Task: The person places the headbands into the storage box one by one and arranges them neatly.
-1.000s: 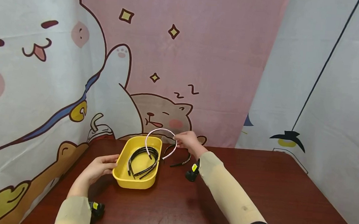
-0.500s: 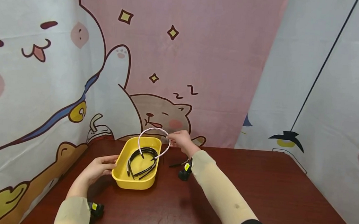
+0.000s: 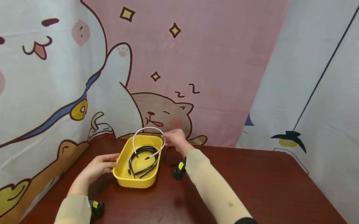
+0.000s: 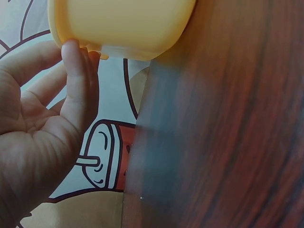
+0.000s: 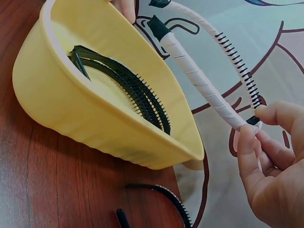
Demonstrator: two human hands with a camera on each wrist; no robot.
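Note:
My right hand (image 3: 176,140) pinches one side of a pale pink headband (image 5: 202,88) with dark tips and a row of small black teeth. This headband is held over the back right of a yellow tub (image 3: 137,183), its tips pointing down into it. Several black toothed headbands (image 5: 137,92) lie together inside the tub. At the tub's left side, my left hand (image 3: 98,167) holds the rim with its fingertips, as the left wrist view (image 4: 42,128) shows from the palm side.
Another black headband (image 5: 173,197) lies on the dark red-brown table (image 3: 255,186) to the right of the tub, mostly hidden behind my right hand in the head view. A cartoon-printed cloth (image 3: 219,76) hangs at the table's back edge.
My right hand has moved left with the pale pink headband, bringing it from the tub's right edge to over the tub. My left hand and the tub have stayed in place.

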